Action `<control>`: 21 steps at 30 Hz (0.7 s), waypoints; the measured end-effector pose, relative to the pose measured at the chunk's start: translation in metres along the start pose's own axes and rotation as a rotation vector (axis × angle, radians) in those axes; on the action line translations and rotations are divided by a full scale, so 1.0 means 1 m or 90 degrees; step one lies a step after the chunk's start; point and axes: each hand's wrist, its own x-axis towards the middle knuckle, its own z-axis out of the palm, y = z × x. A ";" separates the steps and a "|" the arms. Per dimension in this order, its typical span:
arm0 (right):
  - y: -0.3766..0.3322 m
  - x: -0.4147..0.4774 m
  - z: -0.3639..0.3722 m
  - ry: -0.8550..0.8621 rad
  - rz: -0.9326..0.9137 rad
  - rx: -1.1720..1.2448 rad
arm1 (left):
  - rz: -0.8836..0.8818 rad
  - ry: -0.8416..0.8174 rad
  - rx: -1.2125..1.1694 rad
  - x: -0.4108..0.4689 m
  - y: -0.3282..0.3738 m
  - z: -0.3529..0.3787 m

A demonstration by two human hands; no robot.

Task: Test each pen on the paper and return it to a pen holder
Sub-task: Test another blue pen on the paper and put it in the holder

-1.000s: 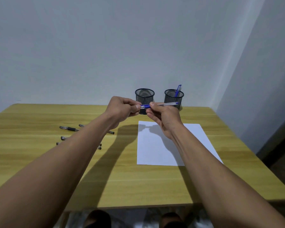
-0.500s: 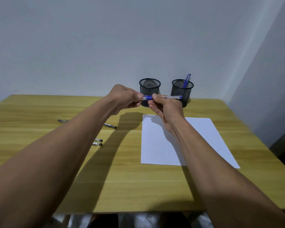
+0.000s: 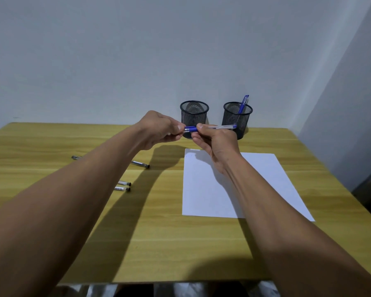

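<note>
The blue pen (image 3: 210,127) sits level above the tabletop (image 3: 159,232), before the pen holders (image 3: 194,116) — left hand (image 3: 159,129) pinches its cap end, right hand (image 3: 216,140) its barrel. Grip unchanged since a second ago; uncapping seems unfinished, test on the paper (image 3: 266,179) pending.

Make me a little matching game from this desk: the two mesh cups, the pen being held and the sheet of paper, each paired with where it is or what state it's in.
Things
1. left pen holder
2. right pen holder
3. clear-barrelled pen
4. sheet of paper

States
A. gripped by the left hand and the right hand, above the table
B. lies flat on the table
C. a blue pen stands in it
D. no pen sticks out of it

Pairs: 1-D, 2-C, 3-A, 4-B.
</note>
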 end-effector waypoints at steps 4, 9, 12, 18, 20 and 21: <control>0.000 0.002 0.001 0.001 0.004 0.004 | -0.012 -0.009 0.006 0.001 0.002 -0.001; 0.003 0.006 0.003 0.011 0.004 0.027 | -0.030 0.002 0.003 0.003 0.005 -0.004; 0.007 0.004 0.003 0.017 0.005 0.027 | -0.022 0.004 0.040 0.003 0.004 0.003; -0.003 0.011 -0.052 0.118 -0.008 0.050 | 0.070 0.124 0.225 0.010 -0.011 -0.048; 0.004 0.008 -0.058 0.078 0.010 -0.052 | 0.083 0.089 0.184 0.005 -0.017 -0.043; 0.012 0.006 -0.054 0.054 0.017 -0.093 | 0.092 0.060 0.187 0.006 -0.019 -0.032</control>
